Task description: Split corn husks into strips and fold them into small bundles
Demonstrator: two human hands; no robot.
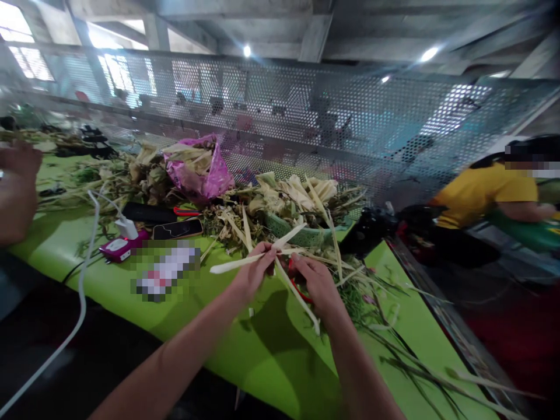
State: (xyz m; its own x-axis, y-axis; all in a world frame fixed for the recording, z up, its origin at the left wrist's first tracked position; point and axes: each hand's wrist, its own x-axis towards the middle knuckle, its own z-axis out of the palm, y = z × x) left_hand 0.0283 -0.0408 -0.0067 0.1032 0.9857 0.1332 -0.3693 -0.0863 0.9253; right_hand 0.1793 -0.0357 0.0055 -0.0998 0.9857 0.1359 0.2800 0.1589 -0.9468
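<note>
My left hand (257, 267) is closed in a pinch where several pale husk strips (230, 265) cross. The strips fan out from its fingertips, one toward the left, one up to the right and one down toward the table's front. Close by on the right, my right hand (317, 283) is closed around red-handled scissors (303, 293). Its fingers cover part of the handles, and the blades are hard to make out near the strips. Both hands are above the green table (223, 332). Behind them, a green basket (301, 234) holds dried husks (301, 195).
A pink bag (223, 175) of husks and plant scraps line the back by a perforated metal partition (280, 111). A phone (177, 229), a purple power adapter (118, 249) and a white cable (83, 291) lie left. Another person's hand (17, 186) is far left; a person in yellow (490, 189) sits right.
</note>
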